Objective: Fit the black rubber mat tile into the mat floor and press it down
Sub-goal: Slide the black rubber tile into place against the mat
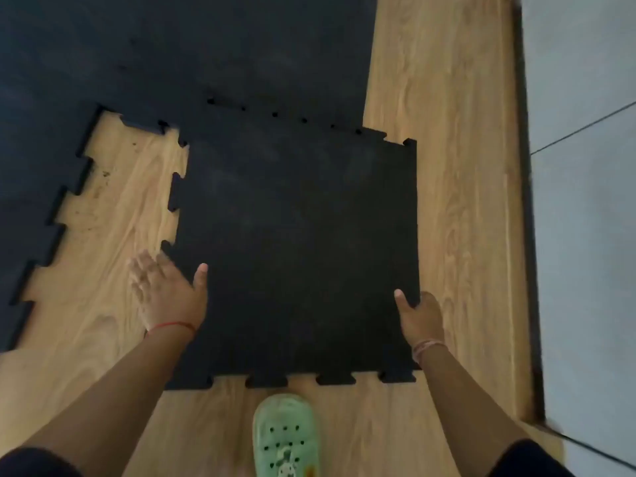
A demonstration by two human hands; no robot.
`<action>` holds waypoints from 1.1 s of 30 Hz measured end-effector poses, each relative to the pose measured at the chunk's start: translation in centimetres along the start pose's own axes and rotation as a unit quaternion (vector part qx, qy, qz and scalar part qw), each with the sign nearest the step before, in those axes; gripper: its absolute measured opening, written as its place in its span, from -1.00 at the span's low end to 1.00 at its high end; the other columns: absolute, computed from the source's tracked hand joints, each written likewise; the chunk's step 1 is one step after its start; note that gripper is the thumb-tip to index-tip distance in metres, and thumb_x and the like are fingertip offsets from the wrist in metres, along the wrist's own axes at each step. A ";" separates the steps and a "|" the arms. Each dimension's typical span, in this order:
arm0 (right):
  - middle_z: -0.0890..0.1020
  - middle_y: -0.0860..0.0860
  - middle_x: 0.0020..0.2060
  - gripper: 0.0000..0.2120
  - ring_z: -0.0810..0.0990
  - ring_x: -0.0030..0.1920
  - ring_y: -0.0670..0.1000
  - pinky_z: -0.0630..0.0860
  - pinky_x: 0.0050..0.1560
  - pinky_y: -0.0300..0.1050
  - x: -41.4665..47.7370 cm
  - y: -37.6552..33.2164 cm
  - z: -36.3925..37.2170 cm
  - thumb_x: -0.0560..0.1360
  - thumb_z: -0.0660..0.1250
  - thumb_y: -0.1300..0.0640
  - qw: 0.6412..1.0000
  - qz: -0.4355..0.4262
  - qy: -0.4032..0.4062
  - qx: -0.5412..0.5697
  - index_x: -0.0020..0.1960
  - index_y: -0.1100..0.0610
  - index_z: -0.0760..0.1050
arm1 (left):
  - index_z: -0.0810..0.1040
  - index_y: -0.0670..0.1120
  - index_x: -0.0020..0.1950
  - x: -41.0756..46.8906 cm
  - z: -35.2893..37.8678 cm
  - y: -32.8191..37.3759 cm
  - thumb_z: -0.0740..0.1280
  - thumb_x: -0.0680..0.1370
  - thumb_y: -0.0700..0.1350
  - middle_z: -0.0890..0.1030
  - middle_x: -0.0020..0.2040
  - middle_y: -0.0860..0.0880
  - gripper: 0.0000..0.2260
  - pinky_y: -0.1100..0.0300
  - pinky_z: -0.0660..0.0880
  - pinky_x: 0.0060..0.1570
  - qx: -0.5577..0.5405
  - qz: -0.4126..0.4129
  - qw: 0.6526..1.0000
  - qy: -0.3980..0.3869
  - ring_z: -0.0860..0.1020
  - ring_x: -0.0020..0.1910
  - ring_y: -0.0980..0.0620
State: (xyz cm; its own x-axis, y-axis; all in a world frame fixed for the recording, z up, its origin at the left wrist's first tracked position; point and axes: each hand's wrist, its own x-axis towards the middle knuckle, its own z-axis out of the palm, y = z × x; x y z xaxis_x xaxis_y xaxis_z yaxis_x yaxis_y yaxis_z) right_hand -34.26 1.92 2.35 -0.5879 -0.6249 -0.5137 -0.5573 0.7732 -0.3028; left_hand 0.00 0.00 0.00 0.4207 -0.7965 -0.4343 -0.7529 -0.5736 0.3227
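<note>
Black rubber mat tile [296,256]: flat, far edge against mat floor [206,46], strip of wood floor [113,208] bare to its left.
Left hand [168,294]: fingers spread, blurred, thumb atop left edge.
Right hand [421,316]: pinches right edge.
Likely shift: leftward.

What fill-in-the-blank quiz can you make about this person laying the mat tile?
1. The loose tile and the mat floor are both ____ in colour.
2. The shoe near the tile is pale ____.
3. Bare wooden floor shows between the tile and the mat floor on the tile's ____ side.
4. The right hand and the left hand each lay a ____ on top of the tile.
Missing words: black; green; left; thumb.
</note>
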 end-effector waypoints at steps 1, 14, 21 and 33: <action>0.43 0.26 0.32 -0.40 0.41 0.32 0.24 0.34 0.34 0.13 0.8 0.4 0.4 0.53 0.23 -0.12 0.999 0.026 0.020 0.022 0.36 0.32 0.31 | -0.02 -0.30 0.47 0.1 0.9 -0.1 0.08 0.56 0.12 -0.03 0.52 -0.30 -0.33 -0.12 -0.08 0.46 -0.022 -0.037 0.999 0.005 -0.10 0.50 -0.24; 0.37 0.28 0.36 -0.26 0.33 0.36 0.27 0.22 0.41 0.10 5.5 1.5 -0.1 0.49 0.24 -0.21 0.981 0.081 -0.044 0.171 0.36 0.40 0.29 | 0.17 -0.23 0.43 6.1 -1.0 -0.9 0.20 0.41 0.34 0.24 0.45 -0.26 -0.18 -0.19 0.19 0.34 -0.268 -0.224 0.935 -0.066 0.24 0.39 -0.32; 0.28 0.21 0.44 -0.27 0.28 0.41 0.24 0.23 0.42 0.13 2.7 2.6 0.9 0.48 0.32 -0.08 0.932 0.109 -0.076 0.337 0.48 0.25 0.14 | 0.27 -0.28 0.37 8.3 -3.2 -1.3 0.17 0.56 0.08 0.37 0.33 -0.32 -0.47 -0.08 0.26 0.27 -0.289 -0.185 0.938 -0.047 0.35 0.29 -0.30; 0.41 0.27 0.32 -0.35 0.39 0.30 0.27 0.31 0.31 0.10 -2.3 -2.1 6.9 0.48 0.33 -0.04 0.940 0.109 -0.133 0.295 0.41 0.31 0.24 | 0.57 -0.18 0.07 7.5 -9.2 -9.4 0.30 0.47 0.10 0.59 -0.02 -0.15 -0.63 -0.05 0.48 0.06 -0.346 -0.111 0.908 0.210 0.53 0.02 -0.17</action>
State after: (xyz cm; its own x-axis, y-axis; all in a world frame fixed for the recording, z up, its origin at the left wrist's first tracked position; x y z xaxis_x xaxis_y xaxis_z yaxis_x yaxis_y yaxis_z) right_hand -27.68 2.43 -1.39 -0.4388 -0.4565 -0.7740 0.0283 0.8539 -0.5197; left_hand 14.93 -2.35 1.42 0.7885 -0.5661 -0.2401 -0.1896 -0.5953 0.7808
